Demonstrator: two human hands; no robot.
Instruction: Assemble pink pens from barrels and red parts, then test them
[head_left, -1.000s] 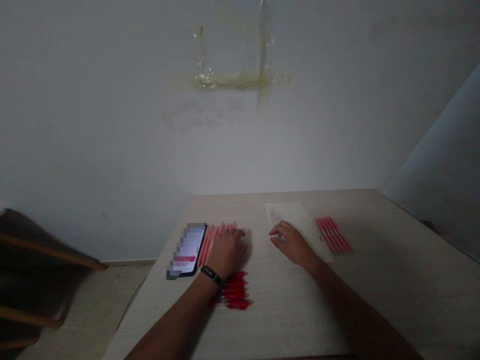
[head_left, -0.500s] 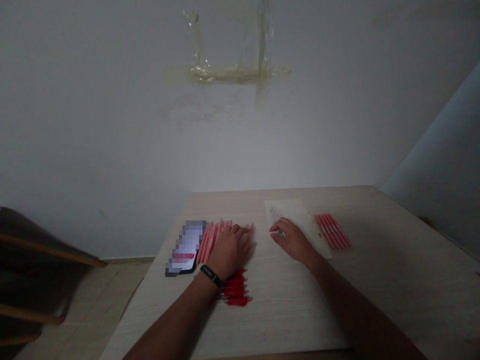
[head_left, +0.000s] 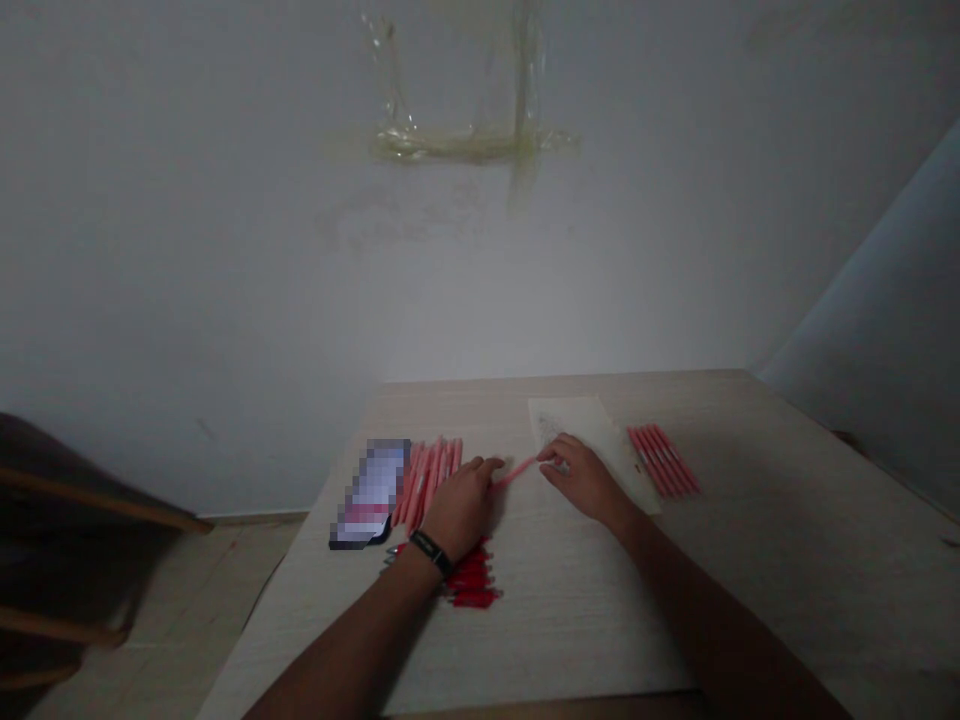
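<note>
A single pink pen (head_left: 516, 470) spans the gap between my two hands. My left hand (head_left: 463, 505), with a black band on the wrist, is closed round its near left end. The fingertips of my right hand (head_left: 574, 474) pinch its other end, above a printed sheet (head_left: 589, 415). Just left of my left hand lies a row of pink pens (head_left: 425, 480). Several red pens (head_left: 471, 578) lie partly hidden beneath my left wrist. To the right of the sheet, more pink pens (head_left: 663, 460) lie side by side.
A phone (head_left: 373, 490) with a blurred screen lies at the left of the table (head_left: 570, 640). Behind the table stands a wall (head_left: 465, 290) with tape on it. Dark furniture with wooden bars (head_left: 60, 625) is at the lower left.
The pen at my left hand has turned from nearly upright to slanting rightward, and its far end now meets my right fingertips. My left hand has shifted slightly right.
</note>
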